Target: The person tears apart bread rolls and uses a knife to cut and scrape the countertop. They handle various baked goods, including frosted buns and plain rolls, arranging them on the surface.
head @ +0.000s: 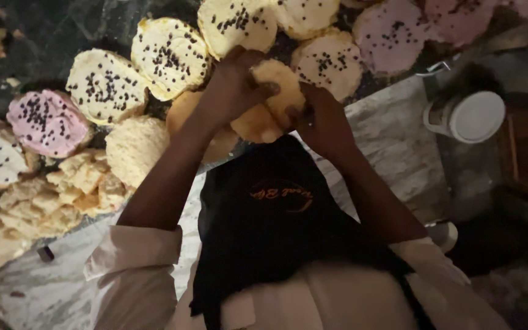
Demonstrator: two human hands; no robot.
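I see a plain round bun (279,85) at upper centre, gripped by both: left hand (230,85) and right hand (322,119) closed around its sides. Iced, sprinkled buns (169,58) crowd the worktop (392,131) edge above; bare marble right.

A bakery kitchen: iced sprinkled cakes (169,56) crowd a dark counter (44,36), apron (270,214) worn

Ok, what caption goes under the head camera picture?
Both hands, left hand and right hand, grip a plain round bun above sprinkle-topped yellow and pink buns.
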